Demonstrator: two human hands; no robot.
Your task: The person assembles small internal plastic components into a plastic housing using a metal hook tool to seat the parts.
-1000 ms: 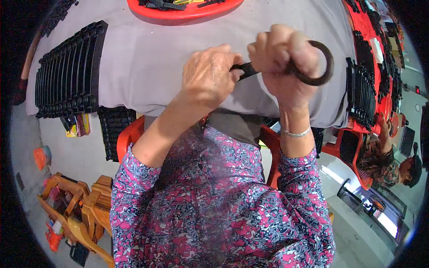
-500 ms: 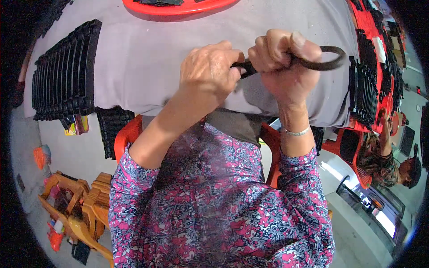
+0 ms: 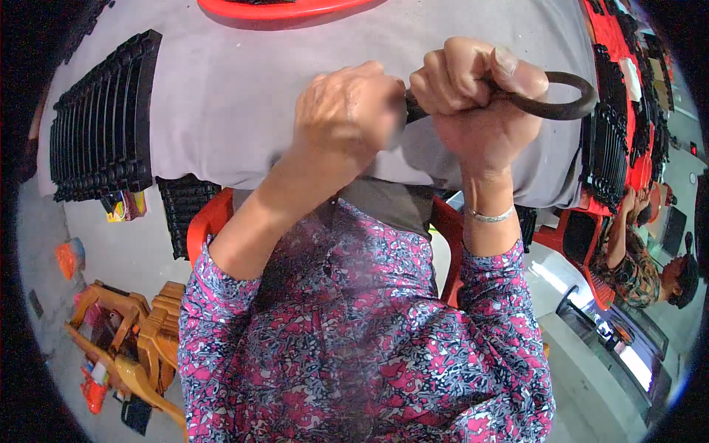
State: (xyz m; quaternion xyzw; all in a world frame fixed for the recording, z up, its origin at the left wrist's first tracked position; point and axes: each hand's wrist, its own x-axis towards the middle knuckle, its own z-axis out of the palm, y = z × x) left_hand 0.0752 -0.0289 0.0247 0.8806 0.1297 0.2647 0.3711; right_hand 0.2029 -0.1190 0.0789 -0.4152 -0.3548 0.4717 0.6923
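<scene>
As far as I can see, a black piece bridges the narrow gap between the left grip and the right grip, in mid-air above the desk. Its visible bit runs roughly nine to three o'clock, pointing from one fist straight into the other; the rest is hidden. The left is clamped on it, fingertips blurred. The right is clenched around a dark ring, which juts out at three o'clock, away from the left hand; whether ring and piece join inside that fist I can't tell. The right hand is plainly nearer the ring. Beyond them, a red tray sits at twelve o'clock, black slatted parts at nine, and more black strips around three.
</scene>
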